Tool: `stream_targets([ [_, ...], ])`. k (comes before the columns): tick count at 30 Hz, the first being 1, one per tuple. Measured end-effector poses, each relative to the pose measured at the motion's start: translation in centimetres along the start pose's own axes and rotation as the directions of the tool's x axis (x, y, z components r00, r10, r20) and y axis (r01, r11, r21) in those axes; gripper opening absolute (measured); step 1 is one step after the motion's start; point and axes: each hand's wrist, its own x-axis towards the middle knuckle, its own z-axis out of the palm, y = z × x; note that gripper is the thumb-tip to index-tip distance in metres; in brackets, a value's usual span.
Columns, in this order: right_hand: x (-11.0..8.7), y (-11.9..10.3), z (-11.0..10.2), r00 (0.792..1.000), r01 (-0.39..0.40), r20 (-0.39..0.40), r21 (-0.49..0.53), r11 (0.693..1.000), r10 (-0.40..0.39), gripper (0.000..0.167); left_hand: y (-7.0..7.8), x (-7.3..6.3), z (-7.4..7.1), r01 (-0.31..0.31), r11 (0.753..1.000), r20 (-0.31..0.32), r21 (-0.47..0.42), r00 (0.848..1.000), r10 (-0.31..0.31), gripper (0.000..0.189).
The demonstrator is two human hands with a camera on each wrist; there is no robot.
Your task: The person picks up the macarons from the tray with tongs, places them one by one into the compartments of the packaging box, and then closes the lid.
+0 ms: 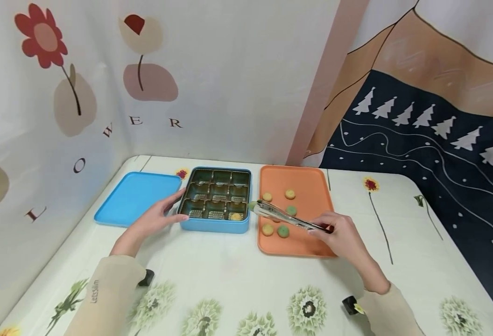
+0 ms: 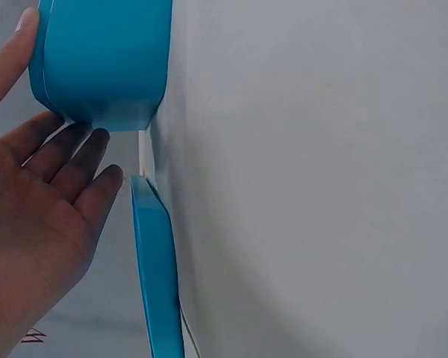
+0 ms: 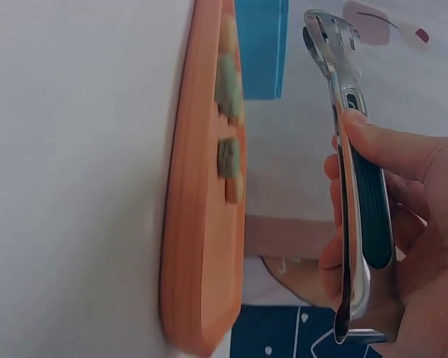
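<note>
My left hand point(image 1: 156, 218) rests against the left side of a blue box point(image 1: 214, 226), its thumb at the front corner and its fingers loosely spread in the left wrist view. Inside the box is a dark divided insert point(image 1: 218, 191); one yellow cookie point(image 1: 235, 217) lies in its front right compartment. With my right hand point(image 1: 342, 233) I grip metal tongs point(image 1: 283, 216) with dark handle grips, thumb on top and fingers beneath. The tongs' tips hold a green cookie point(image 1: 252, 205) beside the box's right rim, above the gap between box and orange tray point(image 1: 313, 184).
Several yellow and green cookies point(image 1: 283, 231) lie on the orange tray, below the tongs and around them. A blue lid point(image 1: 130, 198) lies left of the box. Behind the table hangs a printed curtain point(image 1: 229, 93). A flowered cloth point(image 1: 225, 266) covers the table.
</note>
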Motion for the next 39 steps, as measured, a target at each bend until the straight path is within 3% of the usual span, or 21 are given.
stream_targets([
  [4, 0.7, -0.9, 1.0, 1.0, -0.01, 0.024, 0.032, 0.999, 0.009, 0.009, -0.2, -0.5, -0.2, 0.019, 1.0, -0.003, 0.007, 1.0, -0.019, 0.088],
  [16, 2.9, -2.8, 2.7, 0.999, 0.038, 0.035, 0.028, 0.999, -0.039, 0.015, 0.2, 0.3, -0.4, 0.018, 0.999, -0.002, 0.026, 1.0, -0.018, 0.09],
  [23, 3.1, -3.8, 4.4, 0.998, -0.008, 0.065, 0.048, 0.999, 0.005, 0.015, 0.1, 0.2, -0.4, -0.003, 1.0, 0.006, 0.026, 1.0, 0.003, 0.089],
  [39, 4.0, -4.5, 6.4, 0.994, -0.005, 0.106, 0.046, 0.999, 0.001, 0.012, -0.2, 0.0, -0.5, -0.008, 1.0, 0.002, 0.03, 1.0, 0.008, 0.089],
])
